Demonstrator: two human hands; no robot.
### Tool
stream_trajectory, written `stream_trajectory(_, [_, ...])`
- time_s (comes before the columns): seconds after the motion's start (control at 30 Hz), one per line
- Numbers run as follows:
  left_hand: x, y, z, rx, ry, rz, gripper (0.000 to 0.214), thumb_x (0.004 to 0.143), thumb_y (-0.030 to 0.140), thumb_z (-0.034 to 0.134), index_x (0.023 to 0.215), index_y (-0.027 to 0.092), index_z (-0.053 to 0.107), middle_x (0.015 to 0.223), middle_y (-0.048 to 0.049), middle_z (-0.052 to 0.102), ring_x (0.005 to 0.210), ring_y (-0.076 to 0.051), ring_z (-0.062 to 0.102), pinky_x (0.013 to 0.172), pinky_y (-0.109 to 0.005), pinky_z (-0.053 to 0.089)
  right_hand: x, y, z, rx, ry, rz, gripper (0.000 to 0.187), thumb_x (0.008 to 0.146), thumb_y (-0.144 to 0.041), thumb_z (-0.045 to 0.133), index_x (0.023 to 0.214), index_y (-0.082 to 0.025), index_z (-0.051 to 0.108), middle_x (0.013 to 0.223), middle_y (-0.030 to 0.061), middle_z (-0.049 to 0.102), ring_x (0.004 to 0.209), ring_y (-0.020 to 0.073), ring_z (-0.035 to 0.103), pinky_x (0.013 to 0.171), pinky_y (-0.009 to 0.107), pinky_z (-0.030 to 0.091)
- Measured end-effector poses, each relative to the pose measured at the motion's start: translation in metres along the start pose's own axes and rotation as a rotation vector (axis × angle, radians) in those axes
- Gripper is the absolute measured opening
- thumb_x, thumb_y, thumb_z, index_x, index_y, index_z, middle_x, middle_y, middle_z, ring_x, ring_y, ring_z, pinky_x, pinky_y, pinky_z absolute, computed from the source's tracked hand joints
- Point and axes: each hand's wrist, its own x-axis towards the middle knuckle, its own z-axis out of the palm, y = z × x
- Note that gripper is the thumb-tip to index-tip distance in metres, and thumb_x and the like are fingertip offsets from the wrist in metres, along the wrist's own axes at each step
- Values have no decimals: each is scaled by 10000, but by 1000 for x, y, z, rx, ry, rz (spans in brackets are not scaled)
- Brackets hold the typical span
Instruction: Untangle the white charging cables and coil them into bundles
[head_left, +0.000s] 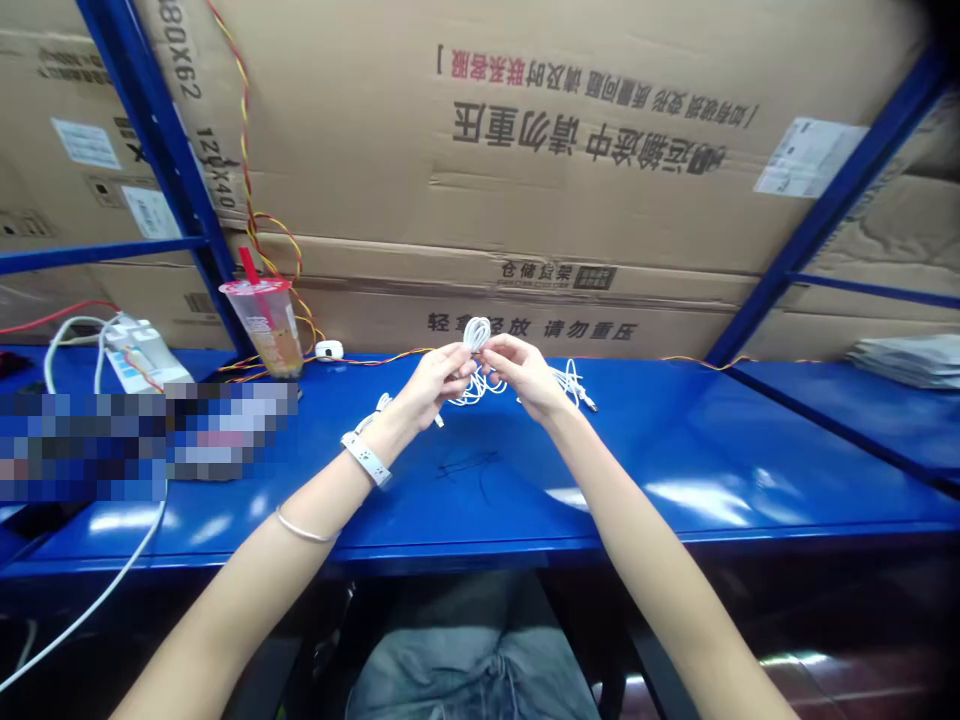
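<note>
Both our left hand [435,388] and right hand [526,378] pinch a coiled white cable [477,333] between their fingers above the bench [660,430], and its loops could spring apart if our grip slackens.

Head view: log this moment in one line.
left hand: pinching coiled white cable | right hand: touching same coil | glossy blue table: more white cables
</note>
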Motion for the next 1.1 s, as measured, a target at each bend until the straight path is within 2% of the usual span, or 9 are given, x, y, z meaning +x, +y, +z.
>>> stream_trajectory(0.2, [-4,-2,6,-76,-69,-37,297,795,403,670,772,143,527,596,52,416,439,-28,347,405,-161,249,-1,-2,-5,76,-109,-2,329,689,-399,790,864,-186,610,797,-5,605,691,105,530,609,226,401])
stream_trajectory(0.43, [-6,-1,10,-14,-77,-13,301,823,414,653,802,134,545,618,45,463,422,-10,320,411,-163,246,0,3,-5,35,-110,-50,331,708,-420,775,855,-195,581,784,-6,603,690,121,545,621,245,426])
stream_trajectory(0.53, [-7,0,12,15,-50,-5,322,813,435,670,816,150,520,612,49,475,424,-11,328,411,-155,224,1,6,-3,-9,-69,-89,370,717,-450,762,920,-205,574,828,4,620,728,142,576,650,264,465])
stream_trajectory(0.67, [-8,-1,14,-29,-30,-31,328,804,429,690,856,175,489,580,67,466,416,-14,319,420,-148,227,0,4,2,-30,-68,-163,481,750,-448,743,1137,-226,565,1088,59,657,1004,201,617,877,332,499])
stream_trajectory(0.73, [-9,-1,14,-75,-72,-53,316,820,424,677,931,184,505,582,75,457,409,-14,316,429,-150,249,-1,1,4,-28,-106,-190,471,786,-454,711,1172,-222,575,1192,79,643,1124,221,589,989,367,461])
stream_trajectory(0.83, [-9,0,12,-110,-131,-68,299,840,419,659,968,193,512,591,76,458,404,-14,329,434,-155,268,-4,-5,8,-31,-129,-217,455,809,-472,684,1177,-220,590,1282,91,617,1211,239,551,1058,401,420])
stream_trajectory(0.97, [-9,1,9,-124,-156,-95,309,830,429,669,972,190,532,596,69,470,405,-17,349,425,-152,271,-8,-10,11,18,-157,-207,541,818,-483,674,1278,-242,523,1337,101,588,1238,248,540,1041,417,446])
stream_trajectory(1.1, [-10,2,9,-170,-179,-133,354,825,389,687,1103,206,565,588,65,479,398,-23,353,411,-151,269,-10,-11,12,56,-188,-175,608,831,-483,660,1350,-253,444,1243,99,645,1104,240,630,931,399,528])
